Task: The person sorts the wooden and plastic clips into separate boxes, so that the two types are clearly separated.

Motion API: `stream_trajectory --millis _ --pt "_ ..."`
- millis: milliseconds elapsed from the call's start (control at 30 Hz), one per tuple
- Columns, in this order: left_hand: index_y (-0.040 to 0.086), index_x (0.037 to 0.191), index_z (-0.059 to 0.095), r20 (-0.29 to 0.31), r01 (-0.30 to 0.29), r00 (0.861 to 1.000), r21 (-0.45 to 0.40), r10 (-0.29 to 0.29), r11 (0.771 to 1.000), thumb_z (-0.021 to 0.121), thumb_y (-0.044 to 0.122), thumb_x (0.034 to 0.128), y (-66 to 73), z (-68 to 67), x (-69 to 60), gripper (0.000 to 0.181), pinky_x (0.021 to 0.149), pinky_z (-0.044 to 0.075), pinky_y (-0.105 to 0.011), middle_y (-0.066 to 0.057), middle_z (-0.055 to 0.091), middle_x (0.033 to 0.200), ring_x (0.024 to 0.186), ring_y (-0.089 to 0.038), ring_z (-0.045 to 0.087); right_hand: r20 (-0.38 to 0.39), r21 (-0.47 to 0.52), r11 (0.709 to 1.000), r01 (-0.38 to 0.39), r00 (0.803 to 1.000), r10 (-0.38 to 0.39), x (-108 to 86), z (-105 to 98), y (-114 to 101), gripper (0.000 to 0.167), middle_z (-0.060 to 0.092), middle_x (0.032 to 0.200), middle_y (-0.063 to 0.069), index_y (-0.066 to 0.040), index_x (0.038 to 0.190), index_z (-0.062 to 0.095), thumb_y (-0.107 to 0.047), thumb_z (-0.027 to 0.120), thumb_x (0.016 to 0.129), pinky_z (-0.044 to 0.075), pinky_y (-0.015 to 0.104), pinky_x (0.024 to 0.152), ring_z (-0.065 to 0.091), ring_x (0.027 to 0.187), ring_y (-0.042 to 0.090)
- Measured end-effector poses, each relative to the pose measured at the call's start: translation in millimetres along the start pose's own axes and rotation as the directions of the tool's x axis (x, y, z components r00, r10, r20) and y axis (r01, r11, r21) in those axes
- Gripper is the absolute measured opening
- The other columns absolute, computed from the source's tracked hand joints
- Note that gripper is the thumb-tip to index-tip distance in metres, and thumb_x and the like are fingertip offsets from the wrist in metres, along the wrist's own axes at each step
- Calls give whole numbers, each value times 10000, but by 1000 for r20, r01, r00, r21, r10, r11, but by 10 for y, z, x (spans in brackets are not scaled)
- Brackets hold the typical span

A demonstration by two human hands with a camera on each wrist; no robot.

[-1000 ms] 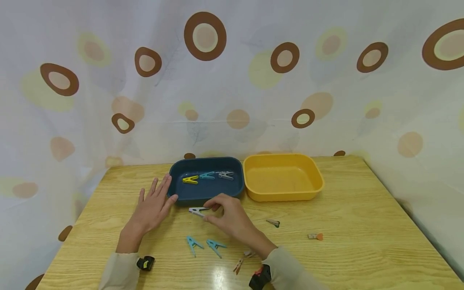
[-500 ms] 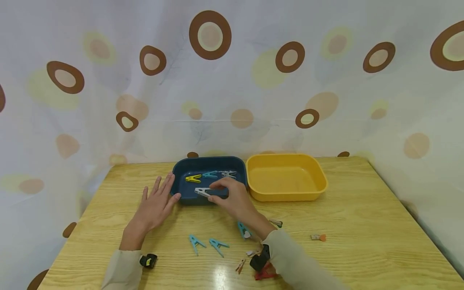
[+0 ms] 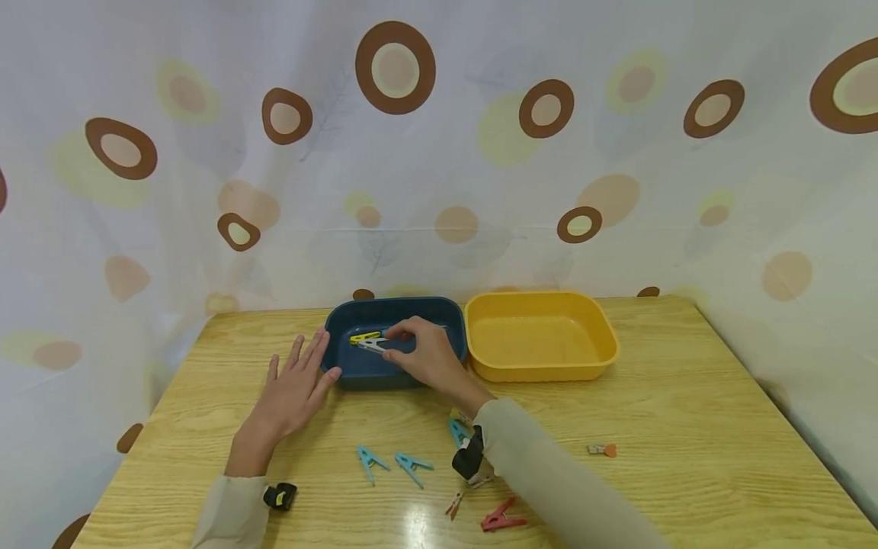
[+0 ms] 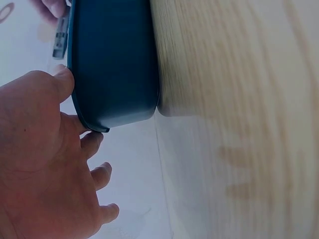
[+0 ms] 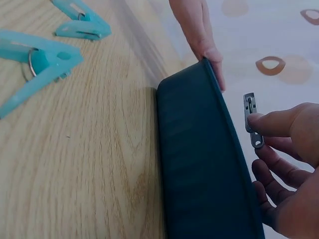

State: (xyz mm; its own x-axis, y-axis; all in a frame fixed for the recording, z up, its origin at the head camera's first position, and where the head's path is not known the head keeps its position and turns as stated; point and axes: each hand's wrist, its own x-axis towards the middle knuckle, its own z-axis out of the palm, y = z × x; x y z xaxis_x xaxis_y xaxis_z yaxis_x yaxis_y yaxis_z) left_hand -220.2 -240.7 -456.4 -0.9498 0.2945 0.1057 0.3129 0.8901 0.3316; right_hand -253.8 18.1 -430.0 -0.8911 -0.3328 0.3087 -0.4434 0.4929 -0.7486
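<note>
My right hand [image 3: 430, 352] pinches a grey clothespin [image 3: 373, 345] between thumb and fingers, inside the outline of the dark blue bin [image 3: 373, 383]. In the right wrist view the clothespin [image 5: 250, 112] appears above the bin's rim. A yellow clothespin [image 3: 362, 337] lies in the bin beside it; a blue one is mostly covered by the hand. My left hand [image 3: 284, 396] rests against the bin's left end with its fingers extended. The left wrist view has its thumb [image 4: 64, 82] touching the rim.
A yellow bin [image 3: 542, 372] stands right of the blue one. Two light blue clothespins [image 3: 370, 462] lie in front, another [image 3: 458, 432] partly under my right wrist. A red clothespin [image 3: 503, 516], a small wooden one [image 3: 454, 505] and a heart-topped one [image 3: 602, 450] lie on the table.
The right hand has carried the grey clothespin from in front of the blue bin to over its inside, near the yellow clothespin. The left hand stays at the bin's left end.
</note>
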Motion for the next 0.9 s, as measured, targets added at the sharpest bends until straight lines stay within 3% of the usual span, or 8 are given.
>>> stream_trajectory --millis 267,900 --pt "86 1658 120 -2 -2 1000 -14 2 1000 319 503 1112 -11 29 -20 715 1154 14 -736 -127 122 1711 1556 -423 68 14 -33 999 -11 1000 11 89 140 87 234 699 1098 79 -52 1117 752 -141 806 908 538 376 862 642 1001 263" --pt "76 1655 125 -10 -5 1000 -8 5 1000 313 512 1111 -18 20 -10 722 1153 18 -739 -133 123 1710 1554 -434 63 89 -70 993 -95 991 101 333 311 58 207 710 1088 85 -63 1091 765 -132 813 901 540 313 788 640 940 234"
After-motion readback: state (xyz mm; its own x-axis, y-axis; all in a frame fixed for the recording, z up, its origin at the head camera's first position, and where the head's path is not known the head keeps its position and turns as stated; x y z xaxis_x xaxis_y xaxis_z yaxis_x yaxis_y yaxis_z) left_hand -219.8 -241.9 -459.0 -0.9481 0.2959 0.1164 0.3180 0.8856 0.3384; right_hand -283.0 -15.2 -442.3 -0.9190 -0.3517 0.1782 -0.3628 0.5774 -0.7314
